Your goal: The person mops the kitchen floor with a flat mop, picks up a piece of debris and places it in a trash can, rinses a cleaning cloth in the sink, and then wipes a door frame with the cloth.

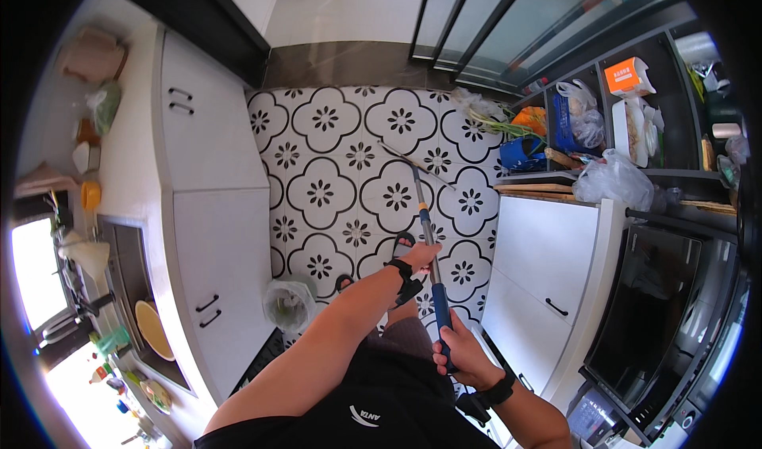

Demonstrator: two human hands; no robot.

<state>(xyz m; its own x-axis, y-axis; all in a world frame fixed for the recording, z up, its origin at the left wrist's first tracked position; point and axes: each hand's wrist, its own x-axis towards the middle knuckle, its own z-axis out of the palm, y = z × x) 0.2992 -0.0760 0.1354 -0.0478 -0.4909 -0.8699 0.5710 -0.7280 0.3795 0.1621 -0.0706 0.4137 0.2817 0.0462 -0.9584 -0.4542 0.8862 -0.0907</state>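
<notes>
A long-handled floor cleaning tool (434, 267) with a blue grip slants across the view in front of my body. My left hand (420, 257) wraps the metal pole partway down. Higher up, my right hand (467, 351) grips the blue end close to my waist. The tool's thin bar-like head (437, 177) lies at an angle on the patterned tile floor (324, 205), ahead of my feet. From here I cannot tell whether that head is a squeegee blade or a flat mop. Each wrist wears a black band.
A lined trash bin (290, 306) stands by the white cabinets (220, 241) on the left. Right of the floor are more white cabinets (539, 258). Green onions (506, 126) and a blue bag (522, 153) spill from the shelves. Glass sliding doors (536, 32) border the dark threshold (345, 65).
</notes>
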